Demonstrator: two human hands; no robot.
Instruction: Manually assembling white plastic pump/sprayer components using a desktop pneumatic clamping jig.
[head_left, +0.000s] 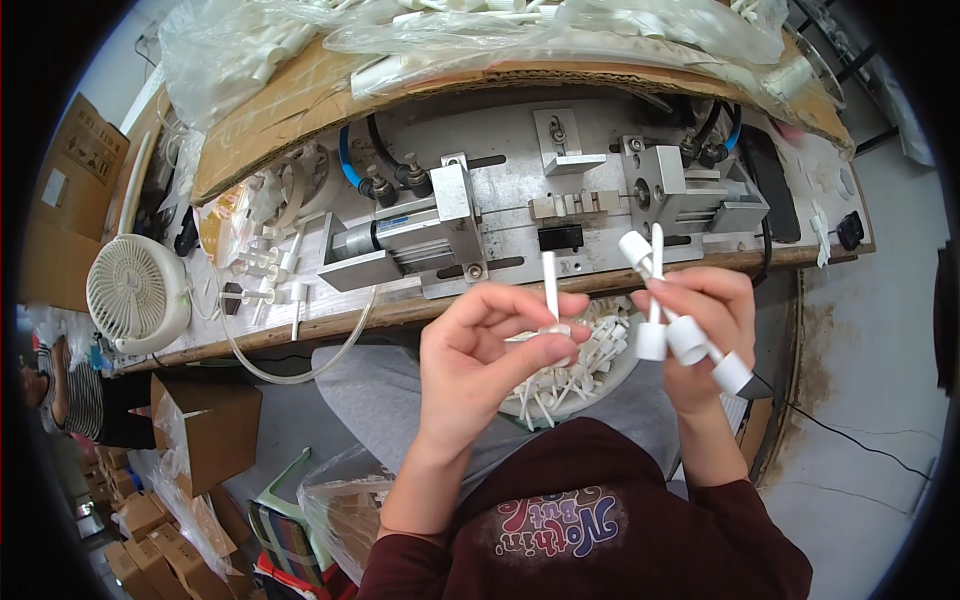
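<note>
Pinching one white stick [551, 285]: left hand [468, 348]; clasping sticks [657, 243] with four caps [651, 342]: right hand [722, 308].

White capped sticks [688, 340], cream fan [137, 292], blue hose [347, 160], maroon sweatshirt [665, 500] — multicoloured print [558, 525], dark-and-white striped top [84, 402]

The bench [335, 302] carries a metal fixture [508, 232] and white parts [299, 291].

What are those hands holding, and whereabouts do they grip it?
The left hand pinches one white stemmed piece near its lower end. The right hand holds several white capped sticks by their stems.
</note>
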